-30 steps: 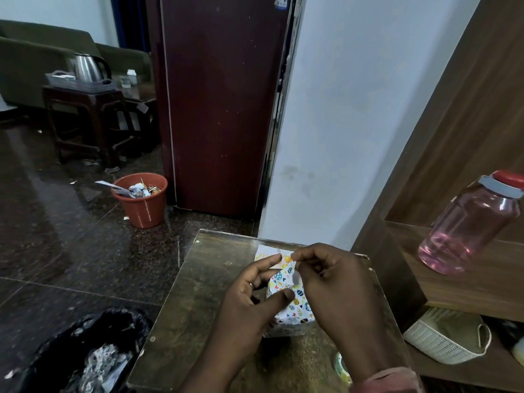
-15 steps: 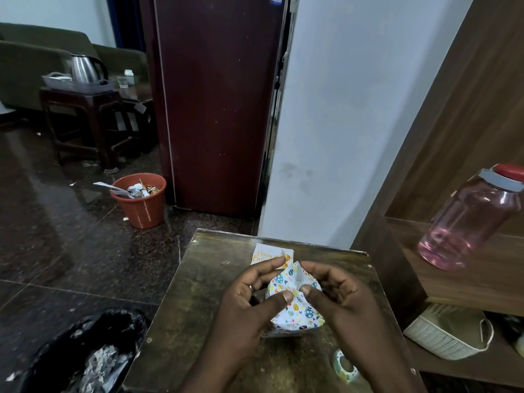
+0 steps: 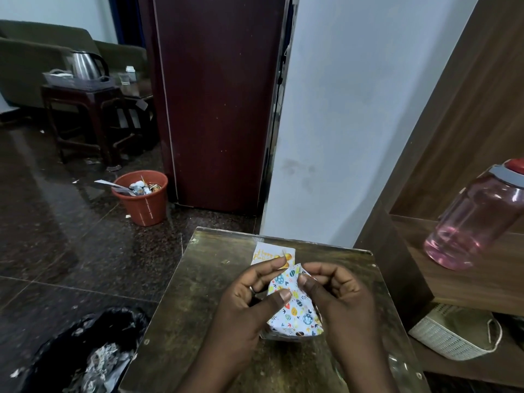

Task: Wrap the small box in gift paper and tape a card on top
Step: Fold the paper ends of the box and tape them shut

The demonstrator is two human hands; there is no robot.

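The small box (image 3: 295, 313) stands on the small wooden table (image 3: 198, 293), covered in white gift paper printed with coloured eggs. My left hand (image 3: 249, 302) pinches the paper on the box's left side, thumb on the front face and fingers behind. My right hand (image 3: 337, 296) pinches the raised paper flap at the top right with thumb and curled fingers. A white "Happy Birthday" card (image 3: 269, 255) lies flat on the table just behind the box, partly hidden by my left fingers.
A tape roll (image 3: 397, 361) shows at the table's near right edge. A pink water bottle (image 3: 473, 219) stands on the wooden shelf at right, a woven basket (image 3: 450, 333) below it. On the floor at left are a black rubbish bag (image 3: 85, 350) and a red bin (image 3: 141, 197).
My right hand came off the top of the box and moved to its right side, uncovering the paper. Both hands now hold the top flap slightly higher.
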